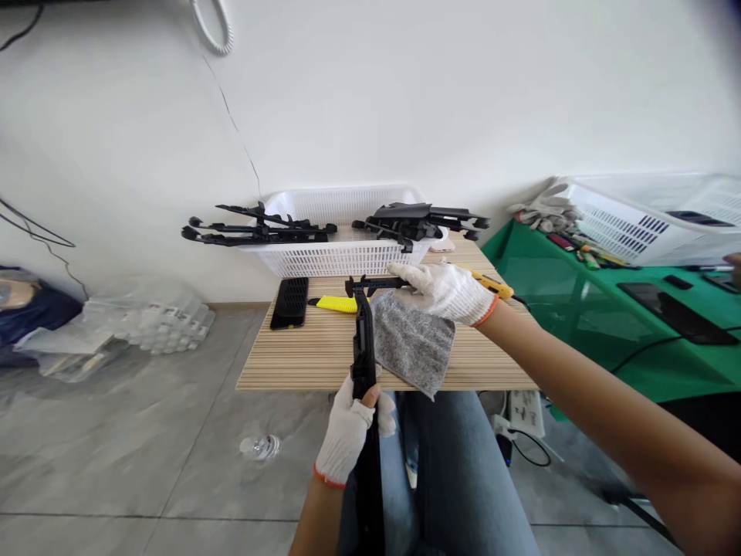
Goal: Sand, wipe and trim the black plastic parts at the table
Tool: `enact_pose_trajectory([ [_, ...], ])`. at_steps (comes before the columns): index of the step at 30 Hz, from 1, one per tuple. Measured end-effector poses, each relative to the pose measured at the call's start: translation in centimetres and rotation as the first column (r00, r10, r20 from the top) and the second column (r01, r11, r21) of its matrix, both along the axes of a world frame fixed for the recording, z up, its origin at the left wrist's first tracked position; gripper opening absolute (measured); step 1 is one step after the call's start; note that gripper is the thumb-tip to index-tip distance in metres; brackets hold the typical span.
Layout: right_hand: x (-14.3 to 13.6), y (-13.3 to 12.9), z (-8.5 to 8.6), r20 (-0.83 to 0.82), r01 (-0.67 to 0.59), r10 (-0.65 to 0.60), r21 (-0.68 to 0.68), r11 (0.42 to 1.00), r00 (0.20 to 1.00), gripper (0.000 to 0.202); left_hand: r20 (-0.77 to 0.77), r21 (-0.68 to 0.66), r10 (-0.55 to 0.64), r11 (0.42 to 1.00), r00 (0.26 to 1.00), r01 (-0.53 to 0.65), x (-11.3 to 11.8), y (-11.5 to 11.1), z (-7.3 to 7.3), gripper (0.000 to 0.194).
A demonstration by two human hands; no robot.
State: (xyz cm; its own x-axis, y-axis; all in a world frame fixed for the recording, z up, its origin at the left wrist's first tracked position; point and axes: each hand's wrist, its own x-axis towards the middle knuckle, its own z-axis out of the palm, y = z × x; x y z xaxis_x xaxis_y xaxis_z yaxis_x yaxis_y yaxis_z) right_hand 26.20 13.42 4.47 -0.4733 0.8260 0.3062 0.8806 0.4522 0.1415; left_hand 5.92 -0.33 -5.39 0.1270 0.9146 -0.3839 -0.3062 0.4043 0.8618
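My left hand (353, 421), in a white knit glove with an orange cuff, is wrapped around a long black plastic part (364, 347). The part stands lengthwise over the table's front edge, its lower end reaching down over my lap. My right hand (443, 289), gloved the same way, grips a black caliper (379, 284). The caliper's jaws are at the upper tip of the plastic part; whether they clamp it I cannot tell. Under the caliper lies a grey cloth (414, 340). A yellow ribbed tool (336, 304) is just left of the part's tip.
A white basket (341, 259) holding several black plastic parts (411, 220) stands at the table's back. A black phone (289, 303) lies on the table (272, 371) at left. Behind my right hand is a yellow-orange handled tool (492, 286). A green-covered table (521, 255) stands to the right.
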Motion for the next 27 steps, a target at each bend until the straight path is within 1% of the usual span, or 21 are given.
enact_pose_trajectory([
  [4,0.3,0.0,-0.4,-0.006,-0.031,0.031,-0.004,1.0,1.0,0.055,0.0,-0.007,0.011,1.0,1.0,-0.011,0.0,0.1,-0.2,0.073],
  [7,0.1,-0.2,-0.4,-0.006,-0.028,0.028,0.001,1.0,1.0,0.05,0.002,-0.016,0.012,1.0,1.0,-0.012,0.0,0.1,-0.2,0.073],
  [15,-0.6,-1.3,1.2,-0.01,0.069,-0.07,-0.092,0.993,0.997,0.043,-0.031,-0.009,0.02,1.0,0.999,-0.02,-0.2,-0.1,-0.2,0.075],
  [19,-0.8,-1.7,1.4,-0.018,0.11,-0.113,-0.123,0.986,0.993,0.041,-0.039,0.004,0.019,1.0,0.999,-0.019,-0.2,-0.1,-0.2,0.073],
  [23,-1.1,-1.7,1.3,0.003,0.179,-0.179,-0.106,0.978,0.984,0.046,-0.028,-0.015,0.023,1.0,0.999,-0.024,0.0,-0.1,0.0,0.075],
  [27,-1.6,-2.1,1.7,-0.022,0.233,-0.24,-0.167,0.958,0.97,0.055,-0.023,-0.034,0.024,0.999,0.999,-0.025,0.0,-0.1,0.0,0.078],
])
